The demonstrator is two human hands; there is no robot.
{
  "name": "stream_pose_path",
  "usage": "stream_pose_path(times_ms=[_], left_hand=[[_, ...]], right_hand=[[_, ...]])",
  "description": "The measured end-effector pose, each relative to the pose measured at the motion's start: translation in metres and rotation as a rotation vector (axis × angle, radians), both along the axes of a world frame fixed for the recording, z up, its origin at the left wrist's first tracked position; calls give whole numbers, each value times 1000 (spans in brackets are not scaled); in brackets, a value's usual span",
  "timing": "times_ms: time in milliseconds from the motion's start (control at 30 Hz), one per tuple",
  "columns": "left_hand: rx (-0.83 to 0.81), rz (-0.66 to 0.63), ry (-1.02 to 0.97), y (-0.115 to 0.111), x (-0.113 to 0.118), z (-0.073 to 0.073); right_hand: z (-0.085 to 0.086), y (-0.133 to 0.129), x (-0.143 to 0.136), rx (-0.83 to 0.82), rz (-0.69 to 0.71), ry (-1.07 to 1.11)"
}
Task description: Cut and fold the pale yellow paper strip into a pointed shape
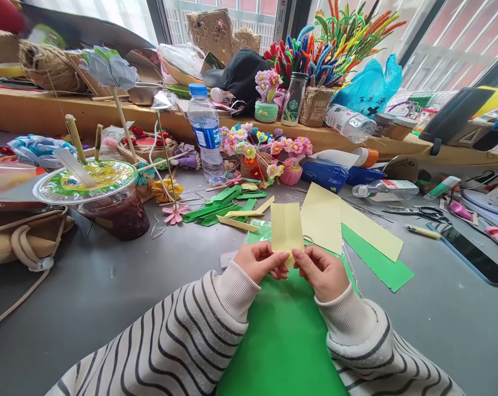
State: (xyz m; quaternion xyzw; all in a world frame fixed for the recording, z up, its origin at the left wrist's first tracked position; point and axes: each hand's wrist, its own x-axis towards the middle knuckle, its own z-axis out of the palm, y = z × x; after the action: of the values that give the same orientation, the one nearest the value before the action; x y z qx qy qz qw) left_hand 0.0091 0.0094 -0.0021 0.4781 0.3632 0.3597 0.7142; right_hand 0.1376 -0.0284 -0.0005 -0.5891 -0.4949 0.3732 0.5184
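Just below the centre of the frame, the left hand and the right hand meet over a green sheet lying on the grey surface. Both pinch the lower end of a pale yellow strip, which stands up and away from the person with a lengthwise crease down its middle. Each hand is closed on the strip, thumb against fingertips, the two grips almost touching.

To the right of the strip lies a larger yellow sheet over a green strip. Cut green pieces and narrow yellow slips are scattered at centre left. A sealed drink cup stands at left, a water bottle behind the pieces, scissors and a phone at right.

The risks, as I judge them: the paper looks thin, so uneven pressure from the two pinches could skew the crease or leave the edges misaligned. Pulling the hands apart could tear it at the fold. The free upper end is unsupported and may flop or bend. The surface is crowded; a wide sweep of a sleeve could scatter the cut pieces or knock the cup, whose dark drink would stain the paper.
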Motion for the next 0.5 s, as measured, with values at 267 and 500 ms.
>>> stream_pose_path(times_ms=[267,500], left_hand=[[-5,-18,-13,1,0,-1],[-21,-37,-5,1,-1,-2]], right_hand=[[2,0,-1,-4,11,8],[3,-1,-1,-10,12,36]])
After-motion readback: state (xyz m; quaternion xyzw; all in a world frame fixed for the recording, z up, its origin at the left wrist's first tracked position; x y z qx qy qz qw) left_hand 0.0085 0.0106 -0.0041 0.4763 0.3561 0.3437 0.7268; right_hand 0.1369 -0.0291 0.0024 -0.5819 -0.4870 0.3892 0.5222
